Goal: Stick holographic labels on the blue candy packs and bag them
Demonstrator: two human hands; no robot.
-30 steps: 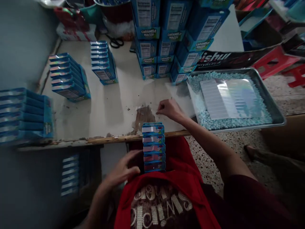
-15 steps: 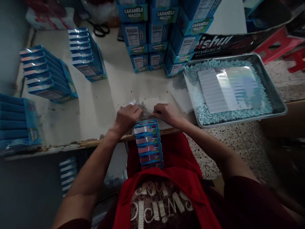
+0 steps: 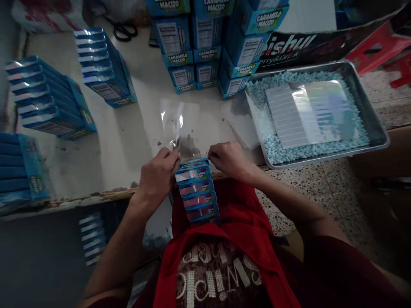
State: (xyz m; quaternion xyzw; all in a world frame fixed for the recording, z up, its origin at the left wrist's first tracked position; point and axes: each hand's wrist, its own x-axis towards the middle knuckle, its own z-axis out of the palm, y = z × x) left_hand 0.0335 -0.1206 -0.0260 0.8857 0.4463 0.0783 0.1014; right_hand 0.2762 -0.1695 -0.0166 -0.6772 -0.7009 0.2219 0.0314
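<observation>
A stack of small blue candy boxes (image 3: 196, 191) leans from my lap against the table edge. My left hand (image 3: 159, 175) and my right hand (image 3: 228, 158) sit on either side of the stack's top. Each pinches an edge of a clear plastic bag (image 3: 180, 124) that lies flat on the white table (image 3: 135, 132) just beyond the stack. The bag's open end is at the top box.
Bundles of blue boxes (image 3: 48, 98) lie at the left, with another bundle (image 3: 102, 68) behind. A tall pile of "Caramelo Macizo" cartons (image 3: 208, 42) stands at the back. A metal tray (image 3: 369, 124) of pale blue candies with a plastic sheet sits at the right.
My left hand rose from my lap to the table edge and took hold of the bag. The clear bag now lies spread out beyond the stack. The view tilted down slightly.
</observation>
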